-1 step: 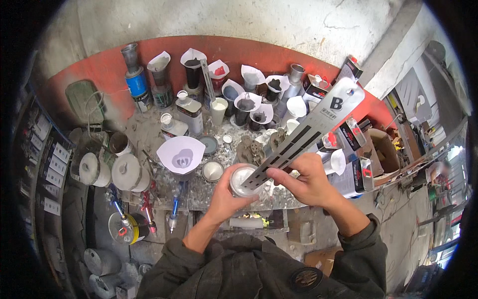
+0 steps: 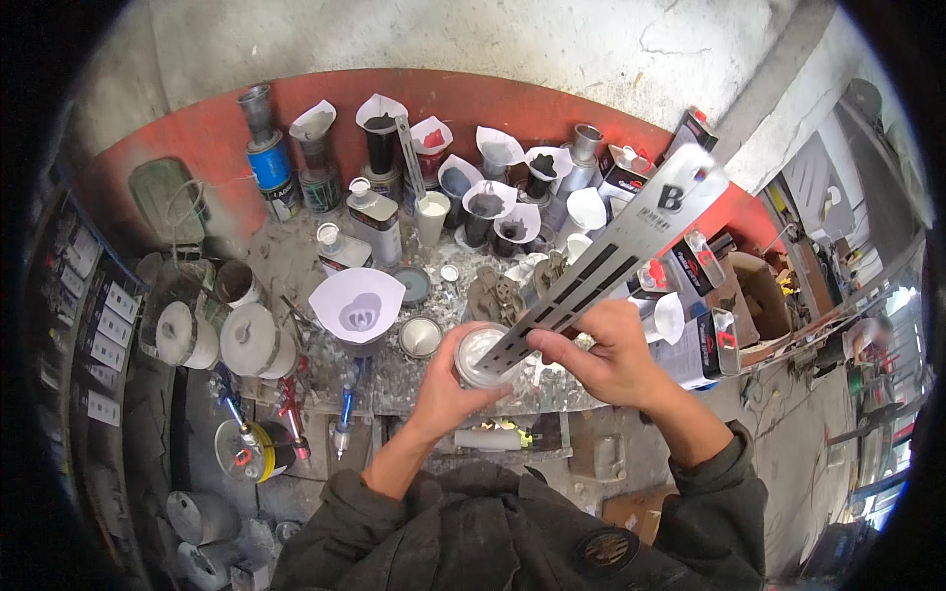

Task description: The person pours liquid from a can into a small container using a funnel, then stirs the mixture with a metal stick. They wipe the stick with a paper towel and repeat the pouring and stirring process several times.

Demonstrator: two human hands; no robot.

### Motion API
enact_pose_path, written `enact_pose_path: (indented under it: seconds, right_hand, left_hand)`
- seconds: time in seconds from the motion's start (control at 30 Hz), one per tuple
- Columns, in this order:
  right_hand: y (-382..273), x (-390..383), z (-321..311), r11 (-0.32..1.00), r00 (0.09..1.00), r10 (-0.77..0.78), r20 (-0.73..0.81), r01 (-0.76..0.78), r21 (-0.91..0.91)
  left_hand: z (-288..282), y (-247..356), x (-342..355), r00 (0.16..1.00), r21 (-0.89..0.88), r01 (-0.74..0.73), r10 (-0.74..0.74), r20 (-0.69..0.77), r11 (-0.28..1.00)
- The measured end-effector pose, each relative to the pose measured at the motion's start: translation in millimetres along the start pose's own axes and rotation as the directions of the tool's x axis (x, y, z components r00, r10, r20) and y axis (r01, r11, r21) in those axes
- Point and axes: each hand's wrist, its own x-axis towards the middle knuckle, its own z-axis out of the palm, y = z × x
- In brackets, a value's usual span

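My left hand (image 2: 439,396) is wrapped round a clear cup (image 2: 491,382) with white paint (image 2: 479,345) in it, held over the front of the bench. A long flat metal mixing stick (image 2: 631,236) is gripped near its lower part by my right hand (image 2: 616,362), thumb on top. Its lower end dips into the cup, and its wide, holed end leans up to the right. What the tip touches inside is hidden. Just left of the cup sits a small round tin (image 2: 421,337) of white stuff. Beyond it, a paper strainer (image 2: 345,295) rests in a holder.
Several cups with paper strainers (image 2: 486,202) line the back of the bench (image 2: 394,389). Another stick stands in a white-filled cup (image 2: 432,219). Metal cans (image 2: 374,222) stand at left, rectangular tins (image 2: 711,340) at right. Spray guns (image 2: 345,409) hang along the front edge.
The upper end of the mixing stick has swung slightly to the right. My hands and the cup stay nearly in place.
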Motion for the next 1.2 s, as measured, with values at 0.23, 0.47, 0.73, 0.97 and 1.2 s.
enact_pose_path:
  seconds: [0.23, 0.47, 0.73, 0.97, 1.2]
  right_hand:
    - [-3, 19, -21, 0.99, 0.994, -0.113, -0.006, 0.112, -0.082]
    - [17, 2, -13, 0.997, 0.998, 0.062, 0.032, -0.061, -0.054]
    - [7, -9, -5, 0.999, 0.999, 0.047, 0.007, -0.047, 0.004]
    - [12, 5, -18, 0.993, 0.99, -0.081, -0.112, 0.07, -0.099]
    - [21, -13, -4, 0.989, 0.99, 0.138, -0.021, -0.138, -0.048]
  left_hand:
    - [5, -9, -3, 0.999, -0.02, 0.017, -0.018, -0.031, 1.0]
    - [6, -12, 6, 1.0, -0.06, 0.001, -0.001, -0.003, 0.998]
    - [11, -20, 9, 0.999, -0.024, -0.007, 0.006, -0.032, 1.0]
    - [16, -20, 7, 0.997, -0.072, 0.061, -0.065, -0.049, 0.996]
    - [17, -19, 12, 0.998, -0.053, 0.014, -0.016, -0.054, 0.998]
